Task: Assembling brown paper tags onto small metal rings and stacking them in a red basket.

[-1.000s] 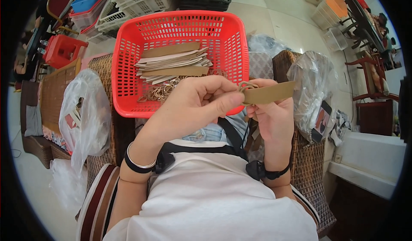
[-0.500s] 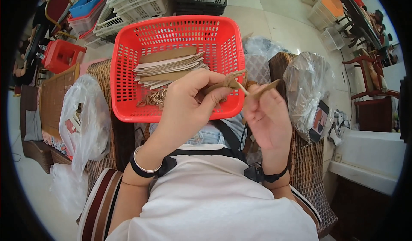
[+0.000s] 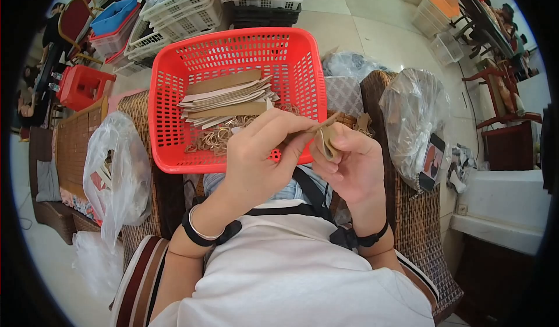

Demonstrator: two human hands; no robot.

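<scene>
A tan leather-like strap (image 3: pixel 327 142) is bent into a loop between my hands, over the near right corner of a red plastic basket (image 3: pixel 183 167). My right hand (image 3: pixel 358 167) is closed round the looped part with thumb and fingers. Thumb and forefinger of my left hand (image 3: pixel 256 152) pinch the strap's other side; its remaining fingers curl out of sight. Inside the basket lies a stack of flat tan and pale strips (image 3: pixel 227 94). Nearer to me in it is a heap of gold-coloured metal rings or buckles (image 3: pixel 216 138), partly hidden by my left hand.
Woven wicker armrests (image 3: pixel 416 228) flank me. A clear plastic bag (image 3: pixel 416 111) and a phone (image 3: pixel 432 163) lie on the right one, another plastic bag (image 3: pixel 119 164) on the left. Stacked white crates (image 3: pixel 186 15) and a red stool (image 3: pixel 87 87) stand beyond. People sit in the background.
The strap has gone from a stretched-out strip to a folded loop. My right hand has turned and closed round it, moving slightly left. Metal pieces in the basket show more.
</scene>
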